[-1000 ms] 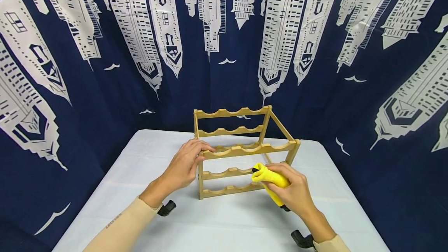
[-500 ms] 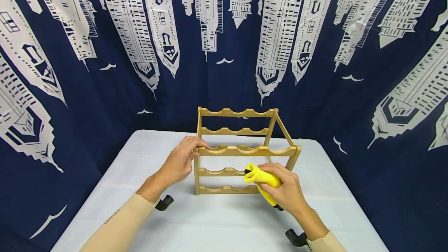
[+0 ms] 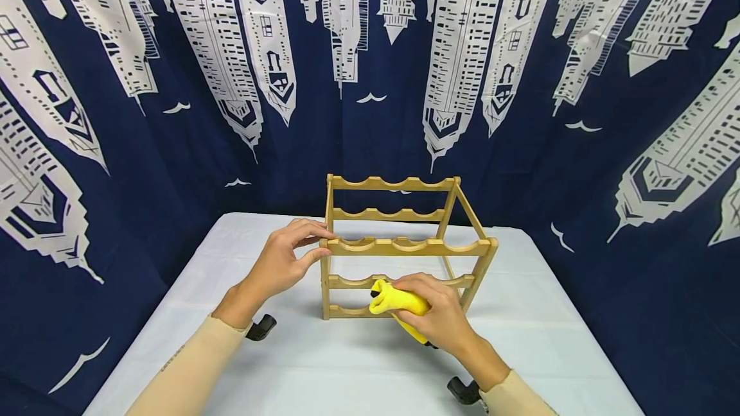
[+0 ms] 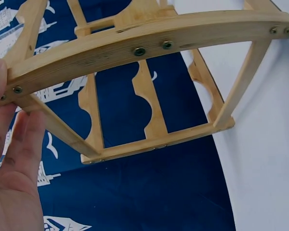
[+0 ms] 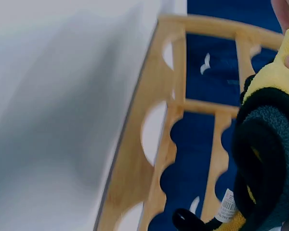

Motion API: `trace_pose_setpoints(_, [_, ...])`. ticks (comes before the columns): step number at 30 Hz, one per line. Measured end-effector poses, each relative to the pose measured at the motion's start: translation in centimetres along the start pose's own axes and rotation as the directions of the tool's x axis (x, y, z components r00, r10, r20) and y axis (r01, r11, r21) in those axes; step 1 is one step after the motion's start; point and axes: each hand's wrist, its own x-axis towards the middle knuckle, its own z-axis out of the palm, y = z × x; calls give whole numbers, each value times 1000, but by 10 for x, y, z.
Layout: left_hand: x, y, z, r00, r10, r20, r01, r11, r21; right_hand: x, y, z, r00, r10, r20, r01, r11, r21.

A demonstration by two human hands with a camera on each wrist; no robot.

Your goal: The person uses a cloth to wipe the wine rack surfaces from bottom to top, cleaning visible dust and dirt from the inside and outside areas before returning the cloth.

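Note:
A light wooden wine rack (image 3: pixel 405 248) with scalloped rails stands upright on the table. My left hand (image 3: pixel 280 262) holds its near upper left corner, fingers over the top rail and thumb at the front. In the left wrist view, the fingers (image 4: pixel 26 139) lie against the end of a screwed side bar (image 4: pixel 149 36). Bunched in my right hand (image 3: pixel 439 316) is a yellow microfibre cloth (image 3: pixel 401 302), low in front of the rack's lower rails. Its grey side, black edging and white tag (image 5: pixel 227 206) show in the right wrist view; most of that hand is hidden there.
The rack stands on a white-covered table (image 3: pixel 358 364). Behind and around it hangs a dark blue curtain (image 3: pixel 358 140) with white skyscraper prints. Black wrist mounts (image 3: pixel 261 327) stick out beneath both wrists.
The rack has turned slightly to face me more squarely. My right hand has moved left with the cloth along the lower rails. The left fingers have shifted outward at the corner.

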Motion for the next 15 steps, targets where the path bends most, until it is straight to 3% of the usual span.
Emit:
trace_pose_setpoints(5, [0, 0, -2, 998, -63, 5, 63, 997, -39, 6, -7, 32, 998, -6, 58, 7, 1000, -28])
trace_pose_setpoints(10, [-1, -1, -2, 997, -82, 1, 82, 994, -66, 9, -15, 61, 990, 102, 99, -90, 989, -115])
trace_pose_setpoints(15, [1, -2, 0, 997, -76, -1, 76, 994, -76, 13, -20, 86, 985, 155, 70, -136, 967, -215])
